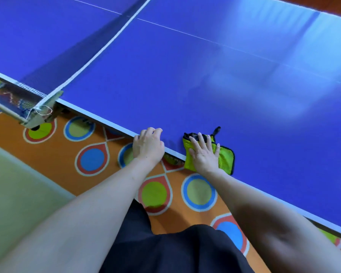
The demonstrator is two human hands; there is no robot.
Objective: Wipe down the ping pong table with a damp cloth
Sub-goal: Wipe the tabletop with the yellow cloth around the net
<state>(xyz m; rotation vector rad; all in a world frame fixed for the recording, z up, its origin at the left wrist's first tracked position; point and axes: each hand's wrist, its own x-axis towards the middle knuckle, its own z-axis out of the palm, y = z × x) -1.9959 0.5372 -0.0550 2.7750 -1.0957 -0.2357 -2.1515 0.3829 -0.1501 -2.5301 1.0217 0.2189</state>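
Observation:
The blue ping pong table (185,79) fills the upper part of the view, its white-edged near side running diagonally from left to lower right. A folded lime-green cloth (225,157) with dark trim lies at that near edge. My right hand (204,152) presses flat on the cloth with fingers spread. My left hand (148,144) rests on the table edge to the left of the cloth, its fingers curled loosely and holding nothing.
The net (98,50) crosses the table at the upper left and ends in a clamp post (37,113) that sticks out past the edge. Below lies an orange floor mat (91,160) with coloured circles. Pale reflections show on the table at the right.

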